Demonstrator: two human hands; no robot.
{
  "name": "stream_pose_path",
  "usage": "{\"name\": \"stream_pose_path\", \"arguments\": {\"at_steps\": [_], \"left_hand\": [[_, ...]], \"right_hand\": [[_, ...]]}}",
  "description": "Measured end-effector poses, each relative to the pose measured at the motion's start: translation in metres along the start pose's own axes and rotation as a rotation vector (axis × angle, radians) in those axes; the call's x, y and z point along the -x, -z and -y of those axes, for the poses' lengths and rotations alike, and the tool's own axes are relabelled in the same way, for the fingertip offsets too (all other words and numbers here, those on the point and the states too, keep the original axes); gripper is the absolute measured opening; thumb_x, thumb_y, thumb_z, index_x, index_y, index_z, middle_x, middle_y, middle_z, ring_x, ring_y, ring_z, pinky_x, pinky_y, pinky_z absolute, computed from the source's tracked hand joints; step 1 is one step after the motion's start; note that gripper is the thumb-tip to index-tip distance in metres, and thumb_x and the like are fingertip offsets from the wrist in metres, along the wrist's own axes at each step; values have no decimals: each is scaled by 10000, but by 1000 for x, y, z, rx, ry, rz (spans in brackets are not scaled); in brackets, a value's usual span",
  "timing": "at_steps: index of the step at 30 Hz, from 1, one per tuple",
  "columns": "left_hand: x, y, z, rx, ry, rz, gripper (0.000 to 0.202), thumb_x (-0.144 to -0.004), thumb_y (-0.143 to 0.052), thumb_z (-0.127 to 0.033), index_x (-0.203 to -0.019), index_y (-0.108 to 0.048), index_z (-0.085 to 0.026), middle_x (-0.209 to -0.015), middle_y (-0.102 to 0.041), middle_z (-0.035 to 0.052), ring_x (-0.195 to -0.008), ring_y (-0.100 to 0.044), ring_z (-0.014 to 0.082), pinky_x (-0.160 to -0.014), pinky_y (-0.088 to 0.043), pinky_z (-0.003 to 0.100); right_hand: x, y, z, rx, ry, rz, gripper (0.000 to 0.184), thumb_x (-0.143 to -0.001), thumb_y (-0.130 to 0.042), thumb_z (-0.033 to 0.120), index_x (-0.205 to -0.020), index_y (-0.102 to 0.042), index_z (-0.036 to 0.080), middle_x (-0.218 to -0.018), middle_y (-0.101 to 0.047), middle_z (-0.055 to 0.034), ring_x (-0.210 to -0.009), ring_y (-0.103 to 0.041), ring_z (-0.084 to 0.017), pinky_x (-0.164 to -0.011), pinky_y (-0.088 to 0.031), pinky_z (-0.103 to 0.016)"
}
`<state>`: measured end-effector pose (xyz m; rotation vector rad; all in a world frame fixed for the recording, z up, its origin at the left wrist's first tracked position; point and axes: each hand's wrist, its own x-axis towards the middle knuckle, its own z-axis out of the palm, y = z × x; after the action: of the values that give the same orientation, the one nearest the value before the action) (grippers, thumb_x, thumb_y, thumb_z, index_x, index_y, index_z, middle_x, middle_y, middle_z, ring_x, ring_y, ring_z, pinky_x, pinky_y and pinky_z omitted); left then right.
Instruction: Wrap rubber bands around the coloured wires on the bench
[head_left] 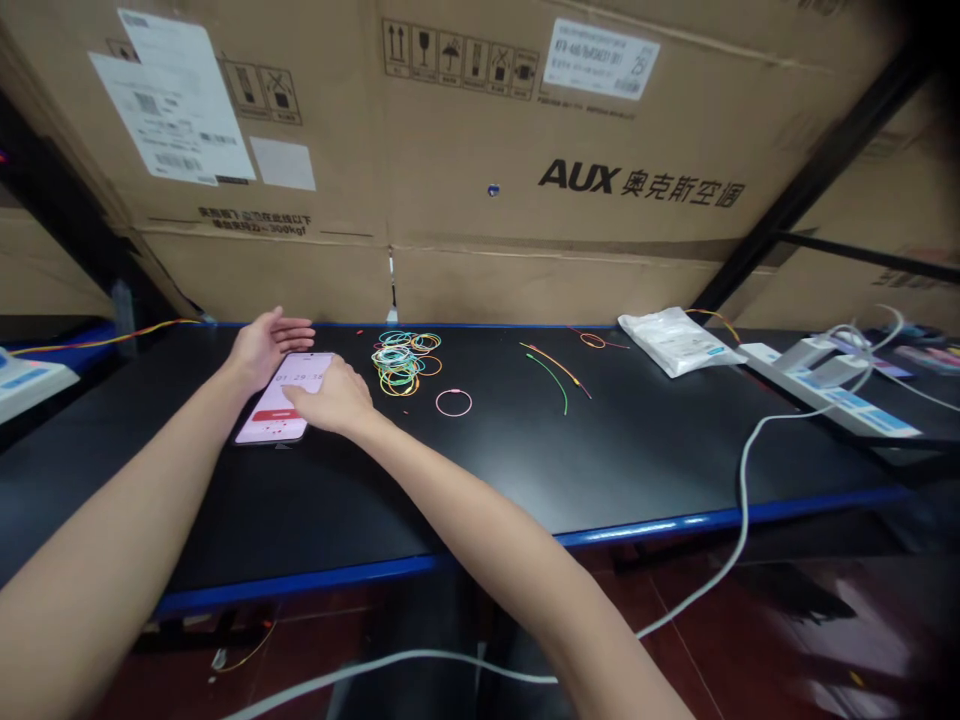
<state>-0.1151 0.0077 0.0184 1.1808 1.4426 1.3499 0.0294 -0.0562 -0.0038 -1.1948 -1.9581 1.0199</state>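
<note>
A phone (pixel 279 410) with a lit white and red screen lies flat on the black table (pixel 637 460), left of centre. My left hand (pixel 264 345) rests at its upper left edge, palm open, fingers stretched out to the right. My right hand (pixel 334 398) lies on the phone's right side, fingers curled down onto the screen with nothing gripped. Just right of the hands sits a pile of coloured wire loops (pixel 401 360), with one pink loop (pixel 454 402) apart from it.
Loose green and orange wires (pixel 559 372) lie mid-table. A white plastic bag (pixel 671 340) and a power strip (pixel 832 395) with a white cable (pixel 742 480) sit at the right. Large cardboard boxes (pixel 465 150) wall the back. An orange wire (pixel 105 338) runs at far left.
</note>
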Motion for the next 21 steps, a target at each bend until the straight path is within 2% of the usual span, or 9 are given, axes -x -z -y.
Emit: {"name": "stream_pose_path", "arguments": {"at_steps": [2, 4, 6, 7, 11, 13, 16, 19, 21], "left_hand": [[-2, -1, 2, -81, -27, -24, 299, -942, -384, -280, -810, -595, -115, -742, -659, 68, -750, -605, 156, -810, -494, 318], [-4, -3, 4, -177, -73, -48, 234, -912, -440, -246, -806, -606, -118, -716, -658, 51, -719, -597, 155, -799, -492, 323], [-2, -7, 2, -280, -133, -64, 184, -875, -496, -224, -814, -636, -120, -708, -664, 39, -732, -602, 165, -819, -485, 331], [1, -11, 0, -333, -165, -63, 157, -847, -537, -217, -822, -661, -124, -714, -673, 35, -763, -611, 175, -852, -474, 336], [25, -37, -14, -468, -319, -1, 181, -801, -616, -274, -892, -726, -164, -830, -730, 28, -896, -649, 202, -934, -441, 330], [45, -58, -21, -628, -542, 25, 240, -845, -561, -334, -909, -728, -174, -877, -745, 50, -877, -667, 216, -885, -469, 334], [77, -88, -22, -719, -760, 64, 275, -891, -495, -366, -880, -719, -206, -895, -748, 49, -850, -673, 217, -821, -491, 332], [104, -111, -15, -803, -960, 302, 287, -923, -459, -334, -910, -706, -188, -929, -736, 72, -876, -663, 218, -819, -493, 342], [117, -119, -9, -868, -1028, 372, 286, -932, -452, -311, -916, -699, -170, -891, -721, 86, -850, -652, 221, -801, -491, 347]], "right_hand": [[4, 15, -2, -108, 48, -73, 494, -857, -611, 405, -1290, -550, 175, -1238, -660, -115, -1131, -645, -263, -974, -510, -400], [15, 39, -7, -162, 251, -45, 289, -923, -525, 318, -1143, -636, 168, -1074, -716, -77, -976, -690, -179, -887, -531, -305], [32, 71, -18, -146, 405, 24, 267, -958, -466, 305, -1056, -665, 156, -910, -724, -49, -801, -689, -128, -777, -525, -251], [41, 90, -25, -81, 439, 6, 279, -965, -457, 319, -1018, -675, 154, -834, -714, -33, -729, -670, -115, -728, -509, -238], [70, 161, -66, 377, 416, -155, 178, -901, -571, 271, -920, -716, 168, -751, -691, -9, -666, -607, -108, -672, -438, -240], [75, 181, -84, 447, 348, -170, 171, -870, -622, 263, -969, -718, 162, -793, -700, -19, -669, -606, -109, -664, -443, -239], [76, 186, -96, 508, 373, -73, 245, -834, -693, 318, -1028, -724, 171, -967, -708, -62, -802, -637, -132, -740, -470, -257], [75, 177, -94, 584, 359, -24, 144, -853, -676, 258, -965, -739, 192, -1007, -708, -66, -905, -648, -155, -818, -471, -278], [77, 170, -90, 651, 327, -27, 114, -868, -630, 175, -915, -733, 191, -963, -712, -59, -906, -646, -165, -822, -465, -286]]}}
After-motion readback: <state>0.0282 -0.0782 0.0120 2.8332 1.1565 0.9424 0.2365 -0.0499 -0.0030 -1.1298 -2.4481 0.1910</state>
